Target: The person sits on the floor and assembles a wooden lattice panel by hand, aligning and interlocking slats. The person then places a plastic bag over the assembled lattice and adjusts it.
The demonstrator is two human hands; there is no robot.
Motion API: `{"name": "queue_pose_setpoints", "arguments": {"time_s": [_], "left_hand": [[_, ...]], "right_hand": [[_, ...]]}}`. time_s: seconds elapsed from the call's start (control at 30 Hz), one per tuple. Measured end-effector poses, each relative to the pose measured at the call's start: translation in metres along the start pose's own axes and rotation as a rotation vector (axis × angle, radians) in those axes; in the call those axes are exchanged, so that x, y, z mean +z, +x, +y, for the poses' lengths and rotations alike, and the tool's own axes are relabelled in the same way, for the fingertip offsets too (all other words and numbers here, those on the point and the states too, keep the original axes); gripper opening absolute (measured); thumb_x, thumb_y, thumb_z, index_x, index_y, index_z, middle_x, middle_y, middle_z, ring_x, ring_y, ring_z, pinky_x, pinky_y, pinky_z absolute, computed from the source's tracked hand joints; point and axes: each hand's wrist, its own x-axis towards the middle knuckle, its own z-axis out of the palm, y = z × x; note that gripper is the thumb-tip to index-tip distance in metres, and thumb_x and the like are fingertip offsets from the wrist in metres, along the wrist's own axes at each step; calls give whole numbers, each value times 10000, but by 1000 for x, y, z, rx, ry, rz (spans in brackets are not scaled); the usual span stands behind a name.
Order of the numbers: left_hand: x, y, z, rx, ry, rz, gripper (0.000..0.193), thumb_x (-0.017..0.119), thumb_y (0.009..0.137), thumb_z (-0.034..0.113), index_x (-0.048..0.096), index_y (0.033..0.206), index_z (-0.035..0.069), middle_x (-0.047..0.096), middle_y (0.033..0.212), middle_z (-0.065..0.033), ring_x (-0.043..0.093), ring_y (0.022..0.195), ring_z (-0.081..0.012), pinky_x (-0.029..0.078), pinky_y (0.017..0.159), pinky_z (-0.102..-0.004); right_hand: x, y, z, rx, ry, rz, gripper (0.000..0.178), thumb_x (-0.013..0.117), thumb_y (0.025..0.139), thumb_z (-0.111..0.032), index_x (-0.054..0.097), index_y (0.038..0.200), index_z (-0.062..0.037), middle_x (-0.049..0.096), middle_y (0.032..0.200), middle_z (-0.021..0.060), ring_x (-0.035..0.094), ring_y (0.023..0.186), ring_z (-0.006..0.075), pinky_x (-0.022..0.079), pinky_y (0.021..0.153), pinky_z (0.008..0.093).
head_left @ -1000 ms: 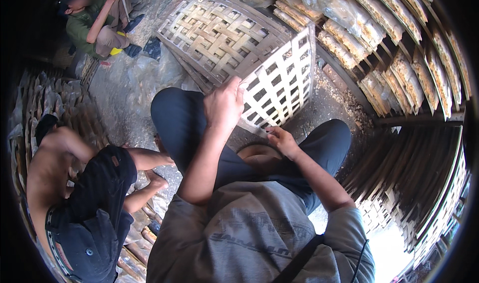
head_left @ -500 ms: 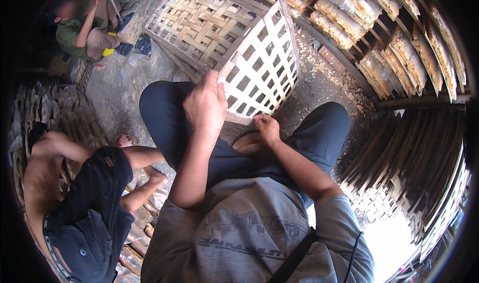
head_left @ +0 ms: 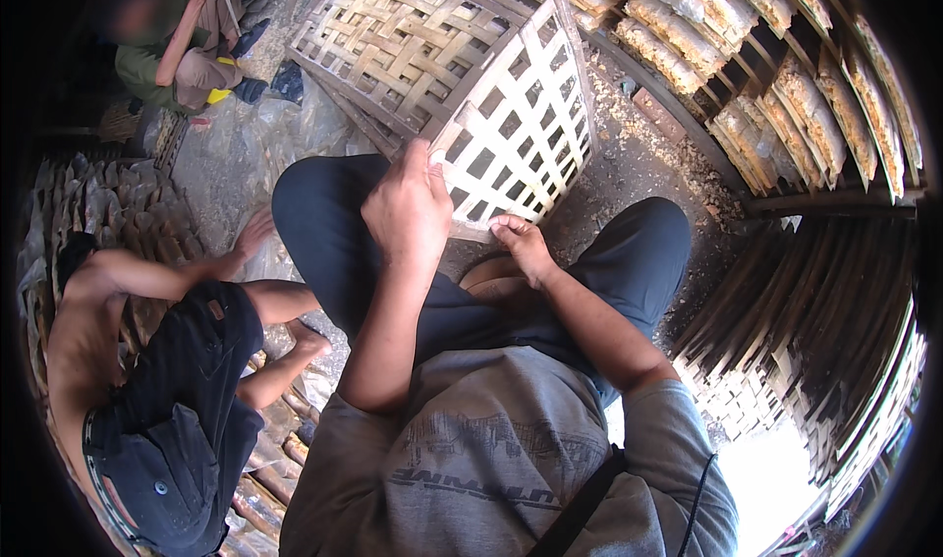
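My left hand [head_left: 407, 206] is closed on the near left corner of a woven bamboo tray [head_left: 524, 117], its thumb lying along the wooden border. This tray stands tilted in front of my knees, with square gaps between pale strips. At its lower edge, my right hand [head_left: 526, 245] pinches the border between thumb and fingers. Behind it and to the left lies another bamboo tray [head_left: 398, 41] of tighter weave, resting on further frames. How the two trays touch along the shared edge I cannot tell.
A shirtless co-worker [head_left: 83, 361] crouches at left beside rows of plastic-wrapped pieces [head_left: 147, 208]. Another person [head_left: 147, 66] sits far left. Racks of crusted, yellowish slabs [head_left: 805, 115] stand at right, above a stack of dark-edged panels [head_left: 786, 302]. Crumbs litter the floor [head_left: 638, 144].
My right hand has slid slightly left along the tray's lower edge. The tray has shifted a little. The crouching co-worker has stretched an arm forward, and the far person has raised a hand.
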Motion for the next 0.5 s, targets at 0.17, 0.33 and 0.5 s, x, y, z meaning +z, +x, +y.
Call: {"name": "queue_pose_setpoints", "arguments": {"time_s": [0.17,0.33,0.5], "left_hand": [[-5,-2,13,14,10,-13,192,622,865,195,592,1041,123,687,908,-79,677,807,-293,530,631,-425],[-4,-4,21,34,13,-8,200,635,855,193,589,1037,123,685,900,-76,676,831,-282,535,643,-412],[-4,-6,24,45,14,9,193,640,851,187,585,1023,117,681,888,-76,676,818,-282,536,634,-412]], "right_hand": [[-4,-3,1,166,257,113,112,607,936,-172,673,1015,-127,603,834,-66,494,709,45,420,665,218],[1,-13,6,49,-18,184,133,616,931,-175,660,1046,-124,606,831,-61,489,689,42,415,641,209],[4,-11,19,-62,-131,253,108,659,919,-176,681,991,-99,618,795,-50,488,651,44,416,618,217]]}}
